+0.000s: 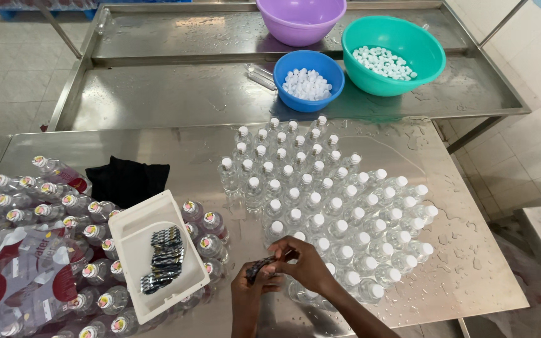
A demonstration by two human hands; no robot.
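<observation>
Both hands together at the near table edge: left hand (250, 289) and right hand (302, 263) pinched on a small dark seal strip (259, 269). Just left, white tray (134, 241) of more dark strips. Beyond, white-capped clear bottles (320, 206) massed. Farther back, blue bowl (309, 99) and teal bowl (408, 81) of white caps.

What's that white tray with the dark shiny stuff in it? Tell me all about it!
The white tray is a shallow rectangle with a raised rim, and it looks like plastic. It lies tilted, resting on top of the labelled bottles at the left of the steel table. Inside lies a pile of small dark, glossy bands, stacked in a loose column; the rest of its floor is bare. No hand touches it: both hands work just to its right, pinching one such dark band.
</observation>
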